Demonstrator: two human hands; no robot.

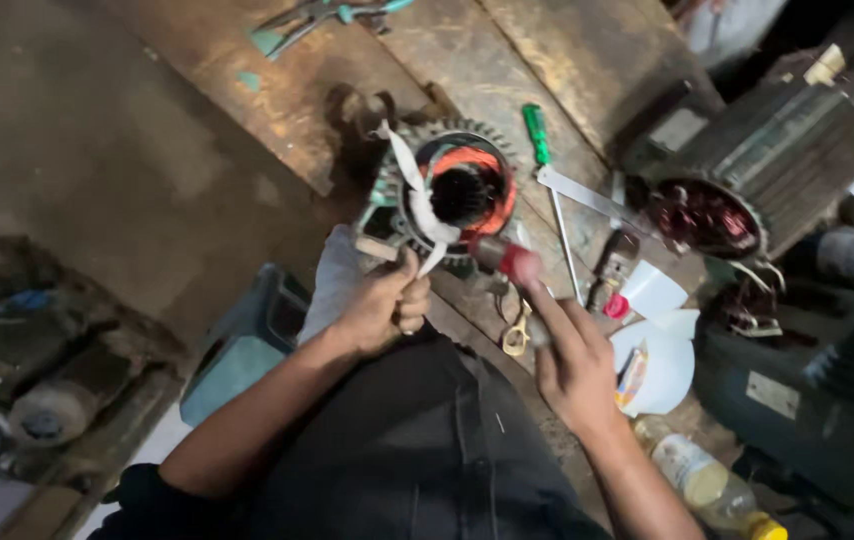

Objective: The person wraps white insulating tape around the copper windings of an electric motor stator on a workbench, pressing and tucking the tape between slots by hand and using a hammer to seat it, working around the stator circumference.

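Copper-wound stator (457, 190) (finned), left hand (382, 305) fisted w/ stick, right hand (572, 365) raised.

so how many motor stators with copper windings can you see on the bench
2: the round finned stator with orange-red windings mid-bench, just beyond the left hand; the big ribbed grey motor housing with dark red windings at right. Others may be hidden in the clutter.
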